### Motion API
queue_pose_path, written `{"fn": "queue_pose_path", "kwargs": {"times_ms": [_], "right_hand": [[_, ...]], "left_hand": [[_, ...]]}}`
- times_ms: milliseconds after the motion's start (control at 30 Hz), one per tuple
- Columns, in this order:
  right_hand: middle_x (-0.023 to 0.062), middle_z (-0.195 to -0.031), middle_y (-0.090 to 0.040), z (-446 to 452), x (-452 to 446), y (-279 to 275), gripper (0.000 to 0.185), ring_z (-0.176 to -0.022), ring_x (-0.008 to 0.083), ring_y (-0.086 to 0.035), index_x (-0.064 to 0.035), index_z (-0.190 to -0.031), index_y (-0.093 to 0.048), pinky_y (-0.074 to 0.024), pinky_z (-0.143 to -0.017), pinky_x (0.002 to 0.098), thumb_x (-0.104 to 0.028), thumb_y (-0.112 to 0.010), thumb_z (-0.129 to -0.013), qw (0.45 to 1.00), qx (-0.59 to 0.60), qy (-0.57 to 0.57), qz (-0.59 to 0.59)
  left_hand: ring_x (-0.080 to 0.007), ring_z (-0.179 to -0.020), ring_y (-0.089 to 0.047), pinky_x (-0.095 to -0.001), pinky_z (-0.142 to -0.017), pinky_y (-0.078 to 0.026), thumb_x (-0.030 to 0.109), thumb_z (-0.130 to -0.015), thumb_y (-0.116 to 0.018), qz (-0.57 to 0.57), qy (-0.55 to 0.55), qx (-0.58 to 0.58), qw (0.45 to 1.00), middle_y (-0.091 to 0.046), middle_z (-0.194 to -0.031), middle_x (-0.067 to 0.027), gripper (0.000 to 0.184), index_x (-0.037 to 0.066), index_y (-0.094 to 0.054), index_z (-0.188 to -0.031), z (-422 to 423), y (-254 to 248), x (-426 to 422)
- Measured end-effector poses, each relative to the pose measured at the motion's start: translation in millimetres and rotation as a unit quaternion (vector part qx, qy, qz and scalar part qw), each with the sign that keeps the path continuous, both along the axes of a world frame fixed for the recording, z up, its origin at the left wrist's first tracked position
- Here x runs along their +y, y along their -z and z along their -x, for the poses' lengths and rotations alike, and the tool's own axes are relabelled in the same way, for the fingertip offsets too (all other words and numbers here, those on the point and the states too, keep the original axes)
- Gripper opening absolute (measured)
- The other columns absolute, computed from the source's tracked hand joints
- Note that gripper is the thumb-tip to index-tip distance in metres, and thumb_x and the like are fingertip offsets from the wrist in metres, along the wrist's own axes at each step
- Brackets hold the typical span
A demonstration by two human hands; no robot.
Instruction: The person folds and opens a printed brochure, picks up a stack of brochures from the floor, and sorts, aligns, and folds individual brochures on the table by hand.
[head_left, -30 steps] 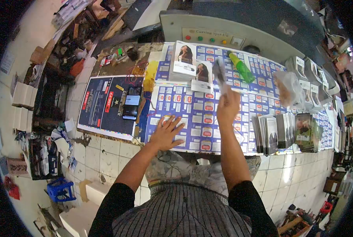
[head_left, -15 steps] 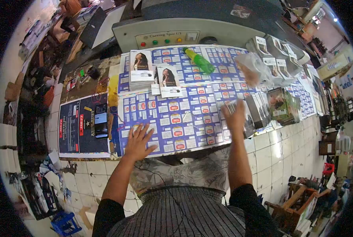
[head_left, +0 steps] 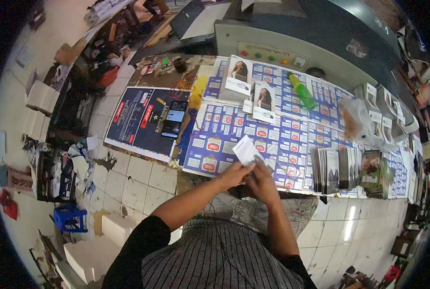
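Near the table's front edge, my left hand [head_left: 235, 175] and my right hand [head_left: 263, 184] are together, both closed on a white printed card [head_left: 246, 150] with a dark picture at its lower end. Whether it is one card or a few is hard to see. Beyond it stand two stacks of similar printed cards, a taller stack [head_left: 237, 77] and a smaller stack [head_left: 264, 102], each showing a person's picture. To the right, a row of cards [head_left: 326, 168] stands on edge. Blue-and-white printed sheets [head_left: 210, 149] lie under everything.
A green bottle [head_left: 302, 91] lies behind the stacks. At the right are a plastic bag [head_left: 357, 120] and bundled cards [head_left: 386, 108]. A phone [head_left: 174, 118] rests on a dark poster [head_left: 140, 120] at left. A machine panel [head_left: 272, 54] borders the back.
My right hand has left the row of cards and come over to my left hand, which has lifted off the sheets. Both now hold a card. The view has turned left.
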State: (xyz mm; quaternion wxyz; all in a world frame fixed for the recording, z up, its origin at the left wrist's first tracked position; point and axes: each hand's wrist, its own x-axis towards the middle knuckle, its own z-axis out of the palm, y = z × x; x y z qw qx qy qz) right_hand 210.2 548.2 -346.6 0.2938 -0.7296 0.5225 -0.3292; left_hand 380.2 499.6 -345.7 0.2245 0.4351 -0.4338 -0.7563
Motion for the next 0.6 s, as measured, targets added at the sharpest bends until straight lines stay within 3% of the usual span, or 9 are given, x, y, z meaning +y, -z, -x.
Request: {"fn": "queue_pose_path", "kwargs": {"times_ms": [33, 100, 133, 200, 333, 400, 433, 600], "right_hand": [[0.0248, -0.134, -0.054, 0.7, -2.4, -0.3, 0.049, -0.128, 0.0413, -0.048, -0.0011, -0.13, -0.056, -0.0394, -0.107, 0.0464, -0.009, -0.068, -0.084, 1.0, 0.0, -0.004, 0.003], [0.023, -0.137, -0.053, 8.3, -6.5, 4.7, 0.055, -0.13, 0.0406, -0.047, -0.0017, -0.134, -0.054, -0.037, -0.108, 0.0491, -0.025, -0.072, -0.087, 0.984, 0.142, 0.1, 0.037], [0.0232, -0.14, -0.051, 28.9, -9.1, 30.9, 0.062, -0.133, 0.0414, -0.045, -0.0009, -0.136, -0.052, -0.0341, -0.11, 0.0526, -0.036, -0.07, -0.088, 0.965, 0.219, 0.135, 0.054], [0.0231, -0.144, -0.047, 58.2, -9.1, 30.7, 0.064, -0.136, 0.0418, -0.042, 0.0019, -0.136, -0.051, -0.0301, -0.112, 0.0531, -0.041, -0.065, -0.091, 0.936, 0.311, 0.158, 0.038], [0.0245, -0.148, -0.042, 73.5, -23.9, 28.9, 0.065, -0.139, 0.0418, -0.037, 0.0038, -0.138, -0.049, -0.0245, -0.115, 0.052, -0.043, -0.06, -0.094, 0.94, 0.263, 0.216, -0.021], [0.0258, -0.15, -0.039, 49.5, -28.2, 23.1, 0.067, -0.14, 0.0411, -0.036, 0.0049, -0.142, -0.043, -0.0211, -0.117, 0.0516, -0.041, -0.058, -0.096, 0.987, 0.058, 0.146, -0.018], [0.0289, -0.149, -0.038, 25.6, -23.5, -2.5, 0.07, -0.14, 0.0429, -0.035, 0.0059, -0.146, -0.037, -0.0225, -0.116, 0.0523, -0.04, -0.057, -0.097, 0.992, 0.017, 0.115, -0.05], [0.0293, -0.146, -0.042, -15.6, -14.8, -29.4, 0.073, -0.136, 0.0454, -0.039, 0.0064, -0.146, -0.033, -0.0271, -0.114, 0.0528, -0.038, -0.06, -0.096, 0.996, 0.022, 0.073, -0.055]], "left_hand": [[-0.0225, -0.121, -0.058, -0.037, -0.102, -0.047, 0.035, -0.103, -0.052, 0.003, -0.004, 0.0, 1.0, -0.062, -0.127, -0.0105, 0.046, 0.004, -0.051, -0.138, -5.3, 4.7, -2.4], [-0.0236, -0.11, -0.065, -0.0393, -0.094, -0.054, 0.03, -0.103, -0.053, -0.09, -0.099, 0.014, 0.991, -0.065, -0.121, -0.0099, 0.041, 0.005, -0.052, -0.135, -29.6, 19.0, -7.0], [-0.0236, -0.11, -0.065, -0.0393, -0.094, -0.054, 0.03, -0.103, -0.053, -0.089, -0.1, 0.012, 0.991, -0.065, -0.121, -0.0099, 0.041, 0.005, -0.052, -0.135, -41.8, 15.2, -6.3], [-0.0261, -0.108, -0.066, -0.0411, -0.091, -0.056, 0.033, -0.101, -0.056, -0.092, -0.077, 0.024, 0.992, -0.062, -0.125, -0.012, 0.047, 0.005, -0.048, -0.138, -61.7, 5.0, -4.6], [-0.0232, -0.109, -0.066, -0.0408, -0.092, -0.056, 0.03, -0.103, -0.052, -0.069, -0.009, 0.039, 0.997, -0.064, -0.123, -0.0096, 0.042, 0.005, -0.049, -0.137, -67.2, -1.2, -1.0], [-0.0231, -0.109, -0.065, -0.0404, -0.093, -0.056, 0.029, -0.103, -0.052, -0.055, -0.004, 0.058, 0.997, -0.063, -0.124, -0.0096, 0.041, 0.006, -0.051, -0.137, -59.3, 5.0, -1.0], [-0.023, -0.109, -0.065, -0.0399, -0.093, -0.056, 0.028, -0.103, -0.052, -0.043, 0.002, 0.077, 0.996, -0.062, -0.126, -0.0096, 0.039, 0.007, -0.052, -0.136, -55.3, 7.9, -0.7], [-0.0191, -0.105, -0.065, -0.038, -0.09, -0.057, 0.028, -0.104, -0.051, -0.032, 0.001, 0.053, 0.998, -0.063, -0.12, -0.007, 0.038, 0.007, -0.052, -0.136, -53.4, -1.4, -1.0]]}}
